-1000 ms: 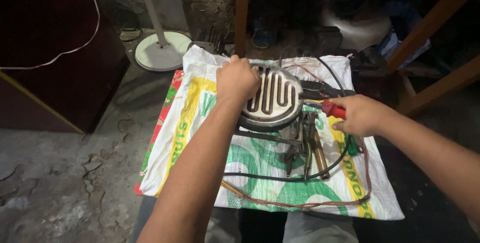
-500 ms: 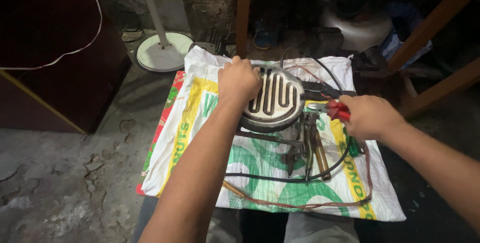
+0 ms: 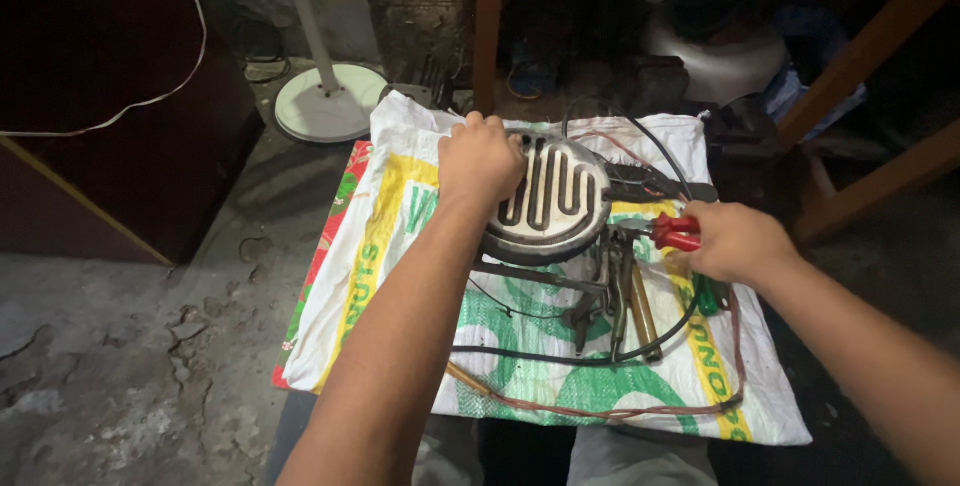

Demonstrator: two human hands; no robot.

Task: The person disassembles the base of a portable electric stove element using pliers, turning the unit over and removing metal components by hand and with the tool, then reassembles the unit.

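My left hand (image 3: 482,159) covers the near-left rim of the round heating plate (image 3: 548,196), so I can't tell what my fingers grip beneath it. My right hand (image 3: 735,243) closes over the red-handled pliers (image 3: 676,232); only the handle ends show, and the nose is lost among the metal parts by the plate, too small to tell what it bites. My right forearm runs out of the picture's lower right corner, my left one off the bottom edge. The tools (image 3: 620,291) lying below the plate blur together in a dark tangle. Beyond the woven sack (image 3: 410,246), the back is too dim to read.
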